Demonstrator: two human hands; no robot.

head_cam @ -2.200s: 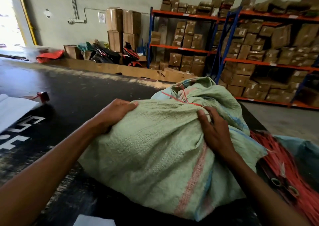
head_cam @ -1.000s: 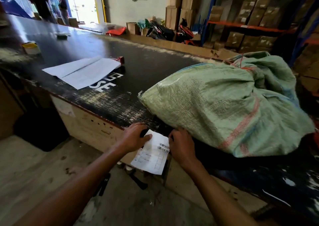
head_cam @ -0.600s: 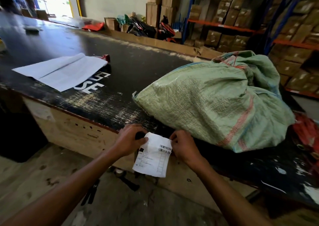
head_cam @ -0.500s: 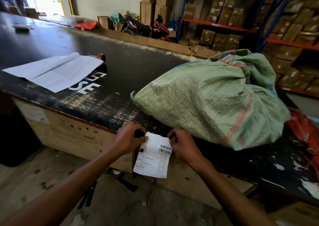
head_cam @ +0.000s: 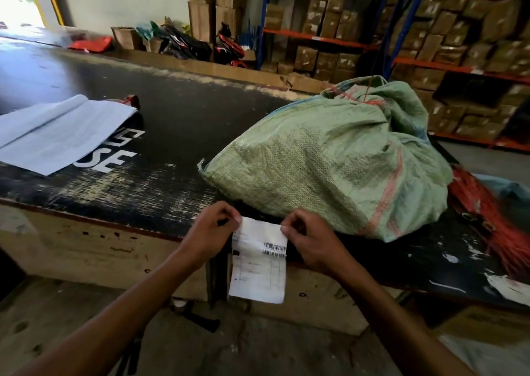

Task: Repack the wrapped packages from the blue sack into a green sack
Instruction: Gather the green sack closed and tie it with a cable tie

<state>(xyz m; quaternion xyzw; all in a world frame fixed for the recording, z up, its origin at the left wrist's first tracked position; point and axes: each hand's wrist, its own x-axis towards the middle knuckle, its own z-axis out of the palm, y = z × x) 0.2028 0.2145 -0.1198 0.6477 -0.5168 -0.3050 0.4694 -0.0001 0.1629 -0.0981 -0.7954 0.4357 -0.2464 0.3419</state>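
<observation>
Left hand: your left hand pinches the top left corner of the label, thumb and forefinger closed narrowly on the paper, the other fingers curled in.
Right hand: your right hand pinches the top right corner of the same label in the same narrow way, so the slip hangs between both hands.
Label: a white slip with a barcode across its upper half; it hangs down over the front edge of the surface, long axis vertical. The print under the barcode is too blurred to read.
Green sack: the green sack lies full on the surface just behind your hands, not touching them. Its long axis runs from the near left corner toward the far right, where the bunched mouth points away from you and is tied with red string.
Hidden: whatever fills the sack is covered by its woven cloth. A blue sack cannot be made out with certainty; a bluish shape at the right edge is cut off by the frame.
Right of sack: a bundle of red straps lies beside it, partly blurred.
Left of sack: large white sheets lie on the surface, well apart, covering part of some white lettering.
Background: shelves stacked with brown boxes.
</observation>
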